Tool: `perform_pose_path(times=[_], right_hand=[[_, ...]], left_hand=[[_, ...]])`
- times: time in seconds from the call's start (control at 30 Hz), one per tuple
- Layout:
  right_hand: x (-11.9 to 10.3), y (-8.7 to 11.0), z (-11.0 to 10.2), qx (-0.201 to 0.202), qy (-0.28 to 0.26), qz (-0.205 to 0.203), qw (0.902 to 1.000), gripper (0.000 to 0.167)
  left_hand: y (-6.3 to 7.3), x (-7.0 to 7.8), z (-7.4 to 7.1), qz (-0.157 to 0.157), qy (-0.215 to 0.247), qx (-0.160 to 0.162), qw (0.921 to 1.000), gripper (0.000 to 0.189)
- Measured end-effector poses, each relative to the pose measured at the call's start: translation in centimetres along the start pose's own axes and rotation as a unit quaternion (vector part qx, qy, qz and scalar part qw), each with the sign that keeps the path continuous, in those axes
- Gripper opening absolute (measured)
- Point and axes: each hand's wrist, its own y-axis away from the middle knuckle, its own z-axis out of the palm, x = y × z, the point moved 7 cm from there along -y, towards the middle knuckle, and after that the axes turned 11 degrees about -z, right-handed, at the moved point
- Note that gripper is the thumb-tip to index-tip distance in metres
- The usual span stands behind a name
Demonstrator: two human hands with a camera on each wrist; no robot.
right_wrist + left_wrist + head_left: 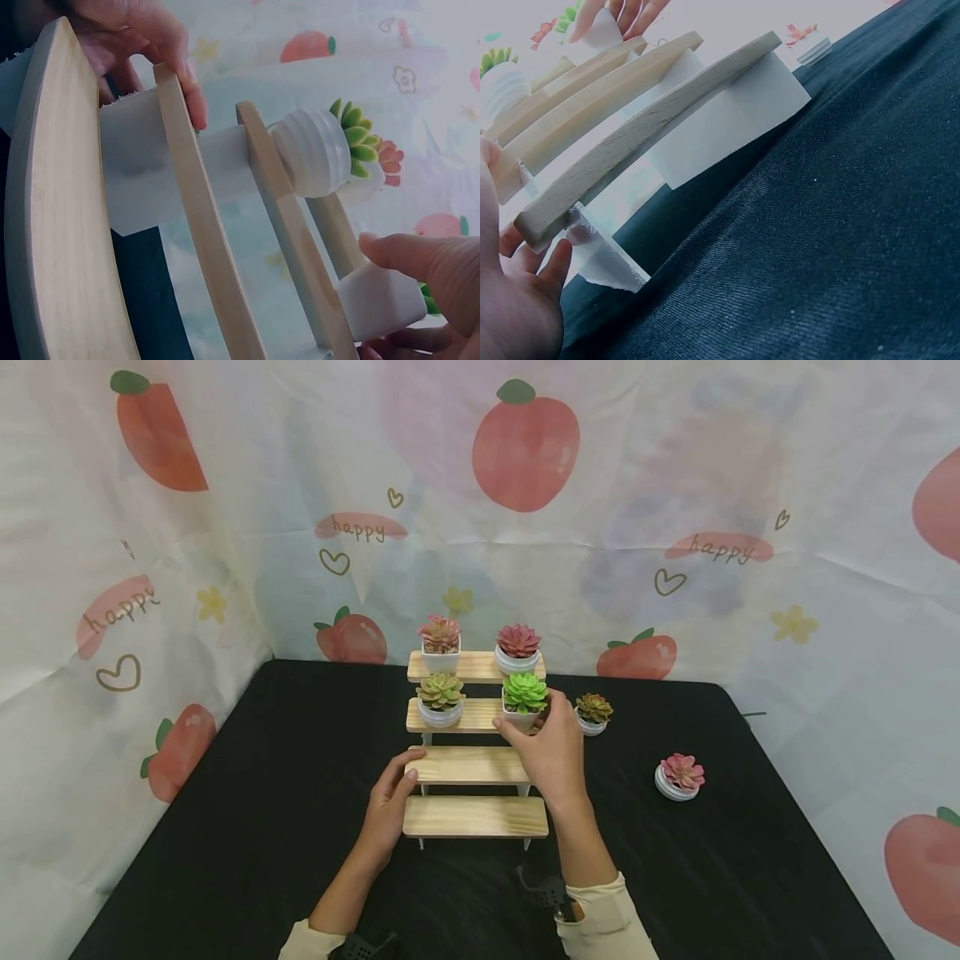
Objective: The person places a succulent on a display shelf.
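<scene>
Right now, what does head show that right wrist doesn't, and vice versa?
Head only: the small brownish plant and the pink plant on the black table, right of the rack.

Right wrist only: the broad face of the rack's white support; head catches just slivers.

Both: the rack, the left hand gripping it, and the right hand holding the green plant by its pot.

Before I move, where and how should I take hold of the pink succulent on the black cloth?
I'd pinch the pink succulent by its round white pot, across opposite sides, coming from the near side with the right hand once it releases the green succulent. The pot stands upright on the black cloth, apart from other things; the spread petals look a poorer grip.
</scene>
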Motion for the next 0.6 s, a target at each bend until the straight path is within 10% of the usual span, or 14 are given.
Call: perform_pose_path(times=[0.6], right_hand=[[3.7,2.2,-1.6,-0.082,-0.025,-0.081,0.9930,0.071]], left_hand=[[0.0,-0.1,0.3,0.001,0.004,0.006,1.0000,0.031]])
